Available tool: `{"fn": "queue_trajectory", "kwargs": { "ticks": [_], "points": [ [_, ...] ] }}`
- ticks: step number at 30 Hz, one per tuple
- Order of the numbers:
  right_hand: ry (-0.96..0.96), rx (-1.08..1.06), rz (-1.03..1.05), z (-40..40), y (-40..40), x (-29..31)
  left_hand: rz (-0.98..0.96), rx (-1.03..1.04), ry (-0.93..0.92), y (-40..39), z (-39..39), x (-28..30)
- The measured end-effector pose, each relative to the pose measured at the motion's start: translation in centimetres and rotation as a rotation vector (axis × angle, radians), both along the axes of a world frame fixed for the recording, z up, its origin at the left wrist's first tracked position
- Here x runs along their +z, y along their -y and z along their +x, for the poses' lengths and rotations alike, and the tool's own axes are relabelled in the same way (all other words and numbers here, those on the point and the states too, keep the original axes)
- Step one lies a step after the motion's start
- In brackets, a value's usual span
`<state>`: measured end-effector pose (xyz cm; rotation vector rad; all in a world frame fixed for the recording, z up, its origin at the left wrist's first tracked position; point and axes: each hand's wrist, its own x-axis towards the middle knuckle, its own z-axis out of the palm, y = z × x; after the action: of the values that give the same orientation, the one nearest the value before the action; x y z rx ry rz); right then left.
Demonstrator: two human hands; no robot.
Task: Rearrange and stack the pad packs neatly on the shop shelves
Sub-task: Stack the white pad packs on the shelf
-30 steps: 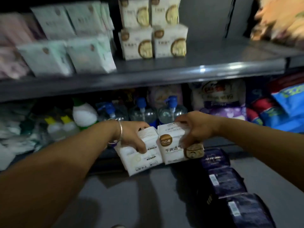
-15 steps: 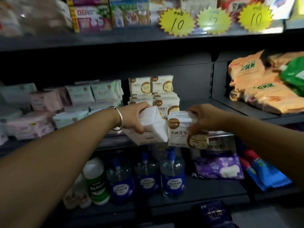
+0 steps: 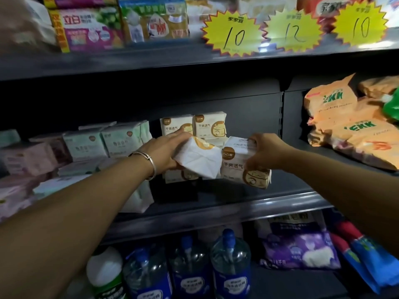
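Pad packs, soft white plastic-wrapped squares with tan logos: left hand [image 3: 166, 151] grips one tilted [image 3: 199, 160], right hand [image 3: 264, 153] pinches another upright [image 3: 241, 167], edges touching. Just behind both hands sits the stacked pile of matching white packs [image 3: 194, 126] on the dark metal shelf [image 3: 237, 203]. Slick, squishy wrap could slip, I think, or a careless push might topple the pile.

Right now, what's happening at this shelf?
A person is restocking pad packs. The left hand grips a white pack held tilted, plain side showing; the right hand grips a second pack face-forward. Both are held up in front of the matching white-and-brown packs already stacked on the middle shelf. Neither pack is set down yet.
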<state>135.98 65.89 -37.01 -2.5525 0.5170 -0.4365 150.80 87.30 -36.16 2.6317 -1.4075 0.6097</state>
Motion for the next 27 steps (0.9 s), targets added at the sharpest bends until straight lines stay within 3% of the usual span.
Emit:
{"fn": "queue_trajectory", "kwargs": {
  "ticks": [2, 4, 8, 11, 14, 17, 20, 24, 27],
  "points": [
    [0.043, 0.043, 0.042, 0.6, 0.3, 0.1, -0.106, -0.065, -0.131, -0.1, 0.9, -0.2],
    [0.098, 0.103, 0.06, 1.0, 0.3, 0.3, -0.205, -0.126, -0.387, -0.3, 1.8, -0.2],
    [0.135, 0.204, -0.223, 1.6, -0.3, 0.2, -0.515, -0.109, -0.971, -0.7, 1.0, 0.6],
    [0.114, 0.232, -0.295, 1.7, -0.7, -0.5, -0.677, -0.047, -1.211, -0.5, -0.1, 1.4],
    [0.074, 0.244, -0.356, 1.7, -1.3, -1.1, -0.768, 0.059, -1.151, -0.1, -0.7, 1.0],
    [0.062, 0.249, -0.411, 1.7, -2.2, -1.6, -0.716, 0.183, -1.045, 0.5, -1.3, 0.3],
    [0.066, 0.244, -0.463, 1.6, -2.7, -1.9, -0.669, 0.237, -1.136, 0.9, -2.1, 0.1],
    [0.111, 0.234, -0.5, 1.2, -3.3, -1.4, -0.75, 0.22, -1.278, 1.0, -2.9, 0.3],
    [0.1, 0.246, -0.543, 1.1, -3.7, -1.2, -0.788, 0.243, -1.258, 0.8, -3.2, 0.4]
  ]
}}
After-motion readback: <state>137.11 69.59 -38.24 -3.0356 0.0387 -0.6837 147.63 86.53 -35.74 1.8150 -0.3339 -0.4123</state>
